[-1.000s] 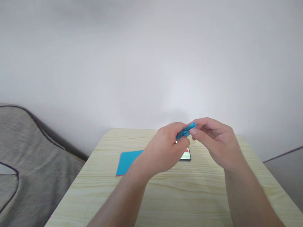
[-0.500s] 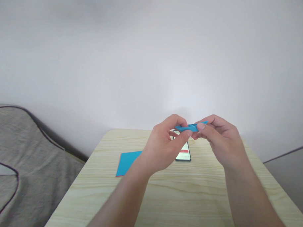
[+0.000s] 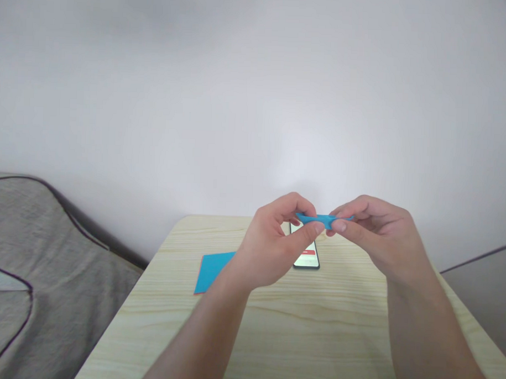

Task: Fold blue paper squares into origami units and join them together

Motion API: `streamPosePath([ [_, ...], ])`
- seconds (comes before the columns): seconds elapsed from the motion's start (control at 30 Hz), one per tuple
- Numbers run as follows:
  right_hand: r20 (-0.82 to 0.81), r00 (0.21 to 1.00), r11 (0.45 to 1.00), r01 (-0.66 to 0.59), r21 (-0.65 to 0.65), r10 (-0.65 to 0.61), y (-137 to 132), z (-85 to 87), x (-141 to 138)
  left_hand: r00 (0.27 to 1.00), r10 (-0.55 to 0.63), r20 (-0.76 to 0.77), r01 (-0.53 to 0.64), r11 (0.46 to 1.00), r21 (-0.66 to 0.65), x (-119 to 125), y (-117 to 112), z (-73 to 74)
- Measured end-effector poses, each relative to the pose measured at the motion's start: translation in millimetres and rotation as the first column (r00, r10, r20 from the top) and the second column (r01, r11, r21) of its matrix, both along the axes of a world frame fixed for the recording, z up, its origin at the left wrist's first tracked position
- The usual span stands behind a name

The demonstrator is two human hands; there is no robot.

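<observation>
A small piece of folded blue paper (image 3: 325, 220) is held up above the table between both hands, seen nearly edge-on. My left hand (image 3: 278, 240) pinches its left end between thumb and fingers. On the right end, my right hand (image 3: 378, 232) grips it the same way, thumb toward me. Parts of the paper are covered by the fingertips. Beyond and below the hands lies a phone (image 3: 307, 261) with its screen lit, partly hidden by my left hand. Flat on the table, a blue paper sheet or stack (image 3: 212, 270) with a reddish edge is partly covered by my left forearm.
The light wood-grain table (image 3: 314, 335) meets a pale wall (image 3: 239, 111) at the back. At the left stands something covered in grey cloth with dark piping (image 3: 67, 293). A dark line crosses the wall at the right.
The folded paper has turned from tilted, right end up, to roughly level. My right hand has shifted slightly right and down; my left hand has barely moved.
</observation>
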State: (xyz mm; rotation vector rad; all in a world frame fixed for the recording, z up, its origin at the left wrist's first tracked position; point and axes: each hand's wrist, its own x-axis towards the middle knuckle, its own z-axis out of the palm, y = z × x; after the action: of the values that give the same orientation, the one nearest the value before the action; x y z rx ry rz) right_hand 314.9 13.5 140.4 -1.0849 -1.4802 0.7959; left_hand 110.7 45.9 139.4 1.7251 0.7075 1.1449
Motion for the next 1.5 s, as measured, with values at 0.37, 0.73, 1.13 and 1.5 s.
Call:
streamPosePath([
  [0.37, -0.020, 1.000, 1.000, -0.018, -0.020, 0.018, -0.4, 2.1, -2.6, 0.999, 0.017, 0.042, -0.019, 0.999, 0.049, -3.1, 2.3, -3.6],
  [0.73, 0.098, 0.995, 0.998, 0.021, 0.057, -0.026, -3.4, -1.4, -5.5, 0.993, 0.089, -0.078, -0.075, 0.982, 0.174, -1.9, -0.6, -1.2],
  [1.13, 0.115, 0.993, 0.998, 0.032, 0.060, -0.038, -3.7, -1.4, -2.7, 0.993, 0.075, -0.096, -0.057, 0.983, 0.173, -2.5, 2.2, -6.0],
  [1.5, 0.157, 0.984, 0.992, 0.067, 0.107, -0.083, -4.8, 0.4, -4.4, 0.995, 0.055, -0.089, -0.047, 0.995, 0.088, -4.6, 6.4, -5.9],
])
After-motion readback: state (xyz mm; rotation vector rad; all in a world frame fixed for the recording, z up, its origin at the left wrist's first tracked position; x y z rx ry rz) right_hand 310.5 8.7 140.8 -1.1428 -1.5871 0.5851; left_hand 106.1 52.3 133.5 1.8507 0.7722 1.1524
